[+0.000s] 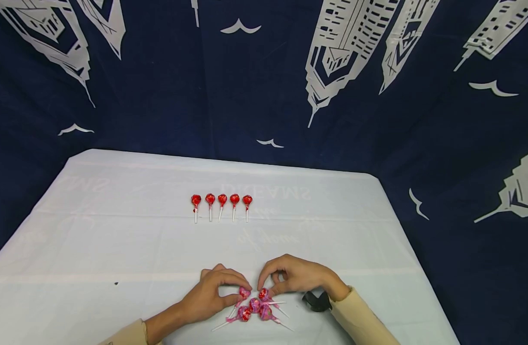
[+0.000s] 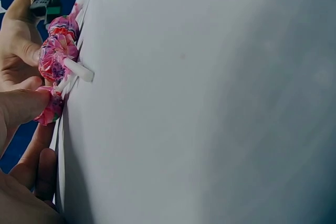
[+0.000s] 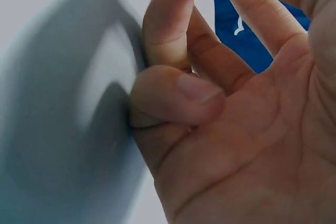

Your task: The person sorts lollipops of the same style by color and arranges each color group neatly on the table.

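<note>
Several pink-wrapped lollipops lie clustered on the white table at the front, heads together and sticks outward. My left hand [image 1: 214,293] pinches the upper-left pink lollipop [image 1: 244,292] between thumb and index finger; in the left wrist view the thumb presses on its wrapped head [image 2: 51,107]. My right hand [image 1: 296,275] holds the upper-right lollipop [image 1: 264,293] by its head with thumb and index fingertip. Between them sits a middle lollipop [image 1: 254,305], with a lower-left one [image 1: 244,314] and a lower-right one [image 1: 265,312] below. In the right wrist view, curled fingers [image 3: 168,95] hide the candy.
Farther back on the white table [image 1: 160,249], several red lollipops [image 1: 222,199] stand in a row with sticks toward me. A small dark speck [image 1: 116,283] lies at left. A black wrist device [image 1: 317,302] is on the right wrist. Dark blue printed cloth [image 1: 181,96] surrounds the table.
</note>
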Demonstrator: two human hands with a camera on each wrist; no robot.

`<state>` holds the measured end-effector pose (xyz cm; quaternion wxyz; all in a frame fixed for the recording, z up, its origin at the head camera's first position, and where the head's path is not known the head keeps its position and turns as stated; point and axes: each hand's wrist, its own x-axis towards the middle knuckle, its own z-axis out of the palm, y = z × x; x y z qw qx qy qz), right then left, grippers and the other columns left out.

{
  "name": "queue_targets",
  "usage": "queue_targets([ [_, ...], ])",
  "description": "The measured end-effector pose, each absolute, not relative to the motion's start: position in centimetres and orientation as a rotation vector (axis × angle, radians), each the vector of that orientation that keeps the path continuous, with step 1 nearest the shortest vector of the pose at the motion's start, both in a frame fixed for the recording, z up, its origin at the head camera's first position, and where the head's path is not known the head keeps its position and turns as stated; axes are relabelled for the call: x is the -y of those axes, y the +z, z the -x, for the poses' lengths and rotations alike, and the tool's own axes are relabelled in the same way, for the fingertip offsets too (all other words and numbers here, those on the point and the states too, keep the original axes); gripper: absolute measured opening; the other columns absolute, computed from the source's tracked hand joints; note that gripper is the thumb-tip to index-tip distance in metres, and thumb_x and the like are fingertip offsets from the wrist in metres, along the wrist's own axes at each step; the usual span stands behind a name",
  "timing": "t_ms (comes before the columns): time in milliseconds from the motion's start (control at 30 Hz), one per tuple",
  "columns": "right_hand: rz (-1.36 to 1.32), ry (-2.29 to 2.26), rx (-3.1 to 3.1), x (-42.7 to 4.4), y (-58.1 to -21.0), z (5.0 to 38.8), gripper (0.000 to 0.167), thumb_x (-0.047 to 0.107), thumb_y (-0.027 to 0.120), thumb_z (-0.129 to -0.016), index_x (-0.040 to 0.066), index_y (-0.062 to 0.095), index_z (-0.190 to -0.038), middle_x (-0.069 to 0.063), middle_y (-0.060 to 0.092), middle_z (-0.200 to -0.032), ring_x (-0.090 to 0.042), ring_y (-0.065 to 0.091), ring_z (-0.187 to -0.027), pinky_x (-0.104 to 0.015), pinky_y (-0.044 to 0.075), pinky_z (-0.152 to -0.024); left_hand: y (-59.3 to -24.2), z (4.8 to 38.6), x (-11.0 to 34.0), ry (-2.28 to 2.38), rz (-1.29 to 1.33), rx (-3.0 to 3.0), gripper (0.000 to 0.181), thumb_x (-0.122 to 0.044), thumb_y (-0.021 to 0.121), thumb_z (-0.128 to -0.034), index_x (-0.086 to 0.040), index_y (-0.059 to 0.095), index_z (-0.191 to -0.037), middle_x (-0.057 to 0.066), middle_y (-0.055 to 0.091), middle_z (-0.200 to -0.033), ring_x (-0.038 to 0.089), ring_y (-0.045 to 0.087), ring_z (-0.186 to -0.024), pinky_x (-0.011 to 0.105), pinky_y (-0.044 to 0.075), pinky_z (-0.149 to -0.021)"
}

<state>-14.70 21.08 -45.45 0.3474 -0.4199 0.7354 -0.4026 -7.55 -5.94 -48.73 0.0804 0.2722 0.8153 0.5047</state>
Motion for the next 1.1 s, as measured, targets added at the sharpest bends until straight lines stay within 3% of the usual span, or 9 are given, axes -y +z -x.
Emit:
queue_targets([
  [200, 1.120, -1.015, -1.883, -20.94, -45.51, 14.51, 0.020, 0.015, 0.075, -0.090, 0.016, 0.074, -0.110, 0.000, 0.070, -0.096, 0.003, 0.050, -0.071, -0.013, 0.038, -0.058, -48.67, 7.51, 5.89, 1.505, -0.800, -2.442, 0.026, -0.020, 0.078, -0.0856, -0.033, 0.076, -0.107, -0.023, 0.070, -0.108, 0.002, 0.052, -0.098, 0.034, 0.025, -0.082],
  [1100, 1.161, -1.004, -1.900, -20.61, -45.23, 14.16, 0.018, 0.014, 0.074, -0.091, 0.012, 0.074, -0.109, -0.004, 0.071, -0.092, 0.003, 0.049, -0.070, -0.013, 0.039, -0.057, -48.64, 7.42, 5.79, 1.511, -0.779, -2.442, 0.026, -0.019, 0.079, -0.0852, -0.034, 0.076, -0.106, -0.023, 0.069, -0.107, 0.002, 0.052, -0.098, 0.035, 0.024, -0.082],
])
